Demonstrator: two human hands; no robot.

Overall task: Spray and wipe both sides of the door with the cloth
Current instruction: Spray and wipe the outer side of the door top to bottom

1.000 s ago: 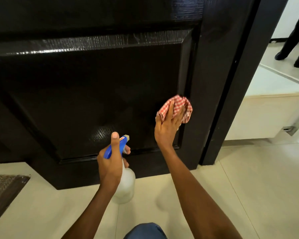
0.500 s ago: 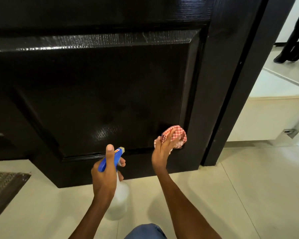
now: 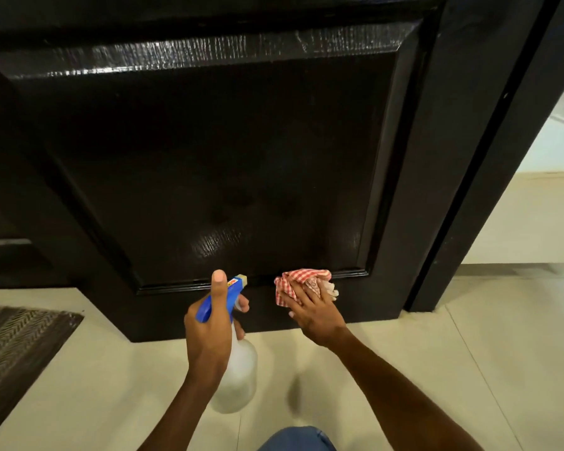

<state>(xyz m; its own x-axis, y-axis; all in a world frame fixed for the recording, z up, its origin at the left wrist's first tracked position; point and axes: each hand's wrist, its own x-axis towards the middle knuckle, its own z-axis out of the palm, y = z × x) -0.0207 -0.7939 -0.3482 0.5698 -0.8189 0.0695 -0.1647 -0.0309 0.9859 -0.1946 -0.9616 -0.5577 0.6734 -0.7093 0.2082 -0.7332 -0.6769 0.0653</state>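
On door (image 3: pixel 209 157) bottom rail | right hand (image 3: pixel 313 312) presses cloth (image 3: pixel 302 281) | left hand (image 3: pixel 209 330) grips spray bottle (image 3: pixel 235 369)

Single head-worn wide-angle view, looking forward and down — close to the door's (image 3: pixel 228 164) lower panel, floor (image 3: pixel 437 369) below

The door (image 3: pixel 228 151) is glossy black with a fine wood-grain texture that catches pale grey-white glints along its raised panel edge, and the door frame (image 3: pixel 489 177) beside it is the same black. The cloth (image 3: pixel 293 281) is checked in red and white, while the spray bottle (image 3: pixel 238 375) has a translucent whitish body, a bright blue head and a beige nozzle tip with a small red and yellow label. The floor (image 3: pixel 437 362) is cream tile with thin darker joints, the mat (image 3: pixel 17 340) at the left is dark brown with a lighter herringbone weave, and the fabric at the bottom edge, the trouser knee (image 3: pixel 297 439), is blue.
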